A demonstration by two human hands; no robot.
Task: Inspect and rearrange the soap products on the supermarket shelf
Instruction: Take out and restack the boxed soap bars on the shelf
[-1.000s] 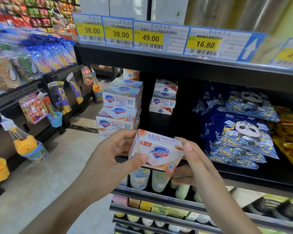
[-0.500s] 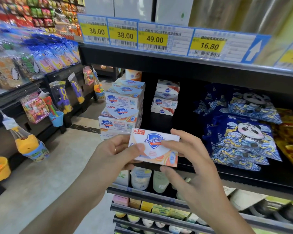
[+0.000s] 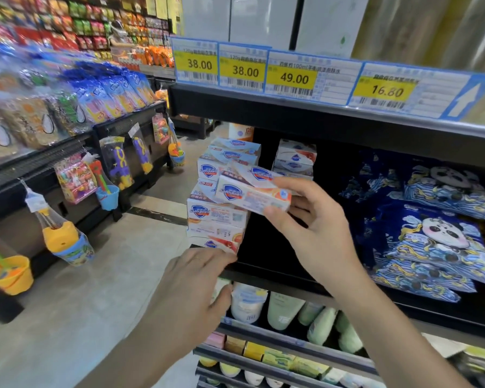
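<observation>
My right hand (image 3: 317, 233) pinches a white and orange Safeguard soap box (image 3: 252, 196) between thumb and fingers, level and lengthwise, right beside the upper part of the front soap stack (image 3: 216, 219) at the shelf's left end. My left hand (image 3: 193, 292) is lower, in front of the black shelf edge (image 3: 266, 277). Its fingers are relaxed and hold nothing, and the fingertips reach the bottom box of that stack. A smaller soap stack (image 3: 295, 161) sits further back on the same shelf.
Blue panda-print packs (image 3: 431, 236) fill the shelf to the right of the soaps. Yellow price tags (image 3: 291, 78) line the shelf above. Tubes and bottles (image 3: 286, 315) stand on the shelf below. Toy buckets (image 3: 65, 245) hang on the aisle rack at left.
My left hand let go of the soap box and dropped to the shelf edge. My right hand alone carried the box up and left, next to the front stack.
</observation>
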